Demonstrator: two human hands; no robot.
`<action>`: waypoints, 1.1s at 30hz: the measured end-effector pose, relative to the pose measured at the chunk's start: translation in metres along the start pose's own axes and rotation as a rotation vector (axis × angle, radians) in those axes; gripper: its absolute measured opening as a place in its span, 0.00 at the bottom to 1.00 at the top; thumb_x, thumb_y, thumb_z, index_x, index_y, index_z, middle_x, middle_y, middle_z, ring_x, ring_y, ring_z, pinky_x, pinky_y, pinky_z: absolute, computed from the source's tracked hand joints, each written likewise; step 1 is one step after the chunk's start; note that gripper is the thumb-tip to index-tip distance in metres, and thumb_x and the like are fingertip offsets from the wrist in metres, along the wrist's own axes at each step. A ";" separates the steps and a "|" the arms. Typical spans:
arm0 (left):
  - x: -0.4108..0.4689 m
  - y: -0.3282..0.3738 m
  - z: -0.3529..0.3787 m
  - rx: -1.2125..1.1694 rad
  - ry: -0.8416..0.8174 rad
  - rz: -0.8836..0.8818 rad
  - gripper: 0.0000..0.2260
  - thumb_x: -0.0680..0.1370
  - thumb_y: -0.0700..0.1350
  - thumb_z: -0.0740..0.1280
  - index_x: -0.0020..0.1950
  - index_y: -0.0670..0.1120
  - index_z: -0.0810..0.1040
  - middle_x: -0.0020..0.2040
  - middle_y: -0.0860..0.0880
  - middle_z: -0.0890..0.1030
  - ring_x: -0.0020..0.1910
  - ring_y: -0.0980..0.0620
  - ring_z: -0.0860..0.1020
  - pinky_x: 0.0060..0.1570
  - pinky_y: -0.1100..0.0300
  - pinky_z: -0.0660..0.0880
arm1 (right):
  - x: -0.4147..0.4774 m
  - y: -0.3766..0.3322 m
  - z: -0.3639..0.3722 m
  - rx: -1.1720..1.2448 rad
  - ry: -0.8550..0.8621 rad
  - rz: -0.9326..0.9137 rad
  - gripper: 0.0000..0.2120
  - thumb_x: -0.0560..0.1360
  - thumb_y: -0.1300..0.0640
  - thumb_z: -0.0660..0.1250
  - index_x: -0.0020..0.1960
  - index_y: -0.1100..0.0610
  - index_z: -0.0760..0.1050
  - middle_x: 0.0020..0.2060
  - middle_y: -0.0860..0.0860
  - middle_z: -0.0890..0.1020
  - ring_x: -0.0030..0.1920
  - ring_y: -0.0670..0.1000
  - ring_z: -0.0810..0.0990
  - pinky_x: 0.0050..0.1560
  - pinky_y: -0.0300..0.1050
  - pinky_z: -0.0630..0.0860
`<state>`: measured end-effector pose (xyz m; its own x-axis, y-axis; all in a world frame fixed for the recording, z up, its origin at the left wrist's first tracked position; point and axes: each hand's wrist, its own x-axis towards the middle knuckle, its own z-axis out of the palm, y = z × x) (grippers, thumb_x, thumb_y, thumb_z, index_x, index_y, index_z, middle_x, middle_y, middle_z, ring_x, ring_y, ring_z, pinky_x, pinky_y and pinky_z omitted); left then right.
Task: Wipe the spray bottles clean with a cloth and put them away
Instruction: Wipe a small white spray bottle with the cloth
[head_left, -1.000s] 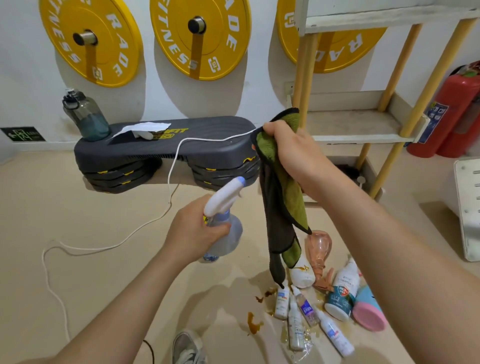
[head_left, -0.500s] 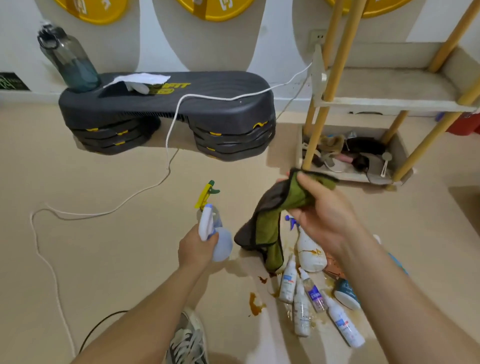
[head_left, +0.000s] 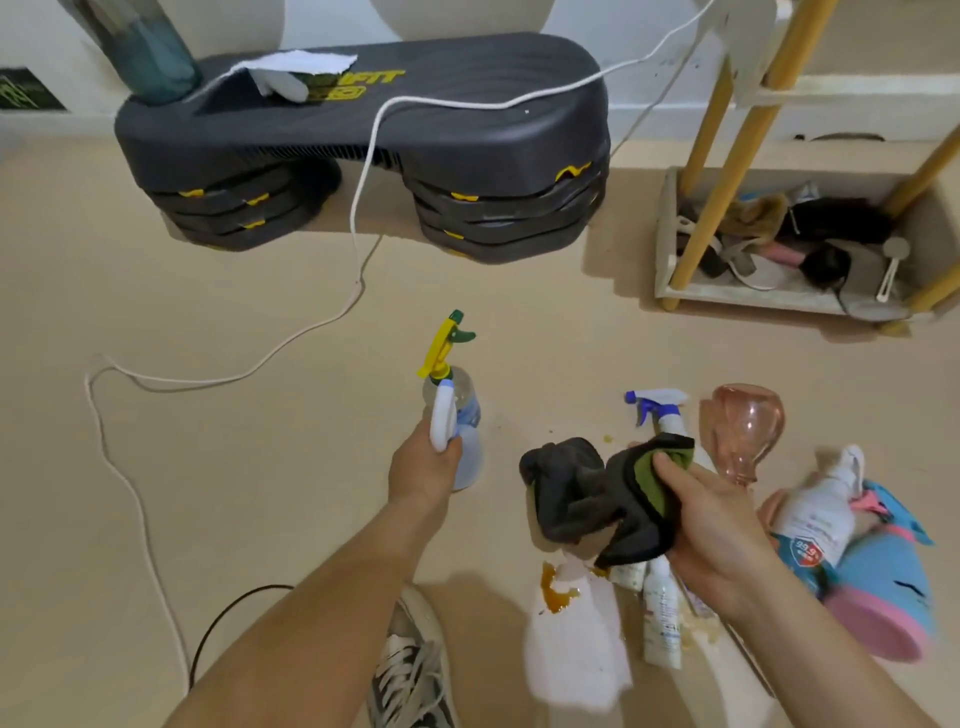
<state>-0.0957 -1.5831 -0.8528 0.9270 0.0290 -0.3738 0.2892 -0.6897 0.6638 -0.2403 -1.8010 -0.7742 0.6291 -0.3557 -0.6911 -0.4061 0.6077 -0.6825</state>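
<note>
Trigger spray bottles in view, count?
4: held bottle in the left hand, yellow-trigger bottle behind it, blue-trigger bottle beyond the cloth, pink bottle right of that, head hidden. Blurred bottles by the right hand may add more.

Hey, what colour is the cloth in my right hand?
The cloth is dark grey with a green side, as the head view shows.

centre bottle (head_left: 467, 460): pale blue body, white trigger
bottle above it (head_left: 440, 349): yellow trigger, green tip
cloth (head_left: 587, 499): dark grey, olive-green face
step platform (head_left: 415, 104): dark grey, yellow marks
cord (head_left: 354, 208): white
spill (head_left: 556, 592): orange-brown
floor (head_left: 208, 312): plain beige
</note>
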 end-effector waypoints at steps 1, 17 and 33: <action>0.000 -0.002 -0.001 -0.028 -0.013 -0.002 0.12 0.80 0.46 0.65 0.64 0.48 0.76 0.53 0.50 0.79 0.49 0.48 0.77 0.30 0.71 0.65 | 0.001 0.001 0.000 -0.071 -0.008 -0.007 0.11 0.83 0.56 0.61 0.58 0.56 0.81 0.52 0.57 0.86 0.54 0.56 0.84 0.59 0.55 0.78; -0.111 0.026 0.067 -0.157 -0.377 0.370 0.26 0.67 0.43 0.71 0.62 0.62 0.73 0.57 0.58 0.79 0.59 0.55 0.78 0.55 0.58 0.74 | -0.024 -0.029 0.002 0.065 -0.178 -0.044 0.13 0.82 0.57 0.61 0.47 0.64 0.80 0.41 0.59 0.84 0.41 0.53 0.84 0.44 0.46 0.80; -0.138 0.189 0.030 -0.919 -0.267 0.081 0.07 0.83 0.44 0.57 0.54 0.45 0.74 0.49 0.44 0.81 0.48 0.48 0.81 0.44 0.52 0.79 | -0.071 -0.076 -0.124 -0.634 -0.007 -0.170 0.32 0.71 0.55 0.76 0.71 0.44 0.67 0.54 0.50 0.79 0.55 0.51 0.81 0.58 0.46 0.77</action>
<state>-0.1765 -1.7389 -0.6952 0.9003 -0.2378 -0.3647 0.4063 0.1576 0.9001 -0.3364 -1.9102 -0.7025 0.7222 -0.4040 -0.5615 -0.6115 0.0068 -0.7912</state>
